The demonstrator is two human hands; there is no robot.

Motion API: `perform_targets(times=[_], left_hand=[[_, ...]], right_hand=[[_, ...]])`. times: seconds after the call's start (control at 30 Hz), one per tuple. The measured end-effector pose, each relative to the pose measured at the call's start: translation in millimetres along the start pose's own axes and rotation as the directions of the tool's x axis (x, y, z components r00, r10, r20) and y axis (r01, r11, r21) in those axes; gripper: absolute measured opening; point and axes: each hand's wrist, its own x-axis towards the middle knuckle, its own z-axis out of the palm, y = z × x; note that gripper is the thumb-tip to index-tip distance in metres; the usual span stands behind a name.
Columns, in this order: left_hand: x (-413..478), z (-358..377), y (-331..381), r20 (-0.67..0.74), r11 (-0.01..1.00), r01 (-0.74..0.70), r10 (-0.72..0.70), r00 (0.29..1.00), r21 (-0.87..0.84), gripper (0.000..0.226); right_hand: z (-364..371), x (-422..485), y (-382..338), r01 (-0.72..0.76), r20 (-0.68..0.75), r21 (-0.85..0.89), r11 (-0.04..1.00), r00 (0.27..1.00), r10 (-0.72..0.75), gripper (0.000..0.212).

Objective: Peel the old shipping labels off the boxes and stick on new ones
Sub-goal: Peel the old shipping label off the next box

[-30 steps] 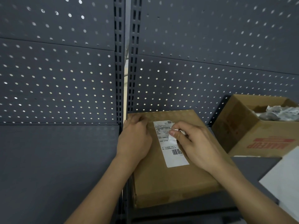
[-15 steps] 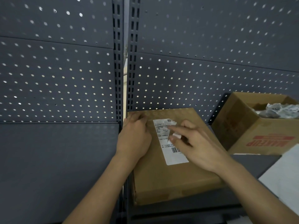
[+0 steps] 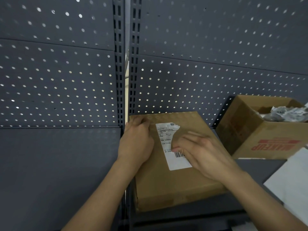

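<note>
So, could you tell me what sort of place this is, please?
Probably a stockroom or packing area: perforated metal shelving, a cardboard box bearing a shipping label, and an open carton beside it.

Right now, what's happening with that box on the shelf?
A person is working on the white shipping label stuck on a closed cardboard box. The left hand holds the box at its far left corner. The right hand, blurred, is over the label, whose far right corner looks lifted. The rest lies flat.
</note>
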Motion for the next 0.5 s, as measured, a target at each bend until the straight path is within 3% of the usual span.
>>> perform_targets(times=[0.5], left_hand=[[-0.6,-0.9,0.2,-0.006,0.999,-0.017,0.017,1.0,-0.032,0.049]], right_hand=[[1.9,-8.2,-0.4,0.042,-0.167,0.277,0.96,0.986,0.005,0.012]])
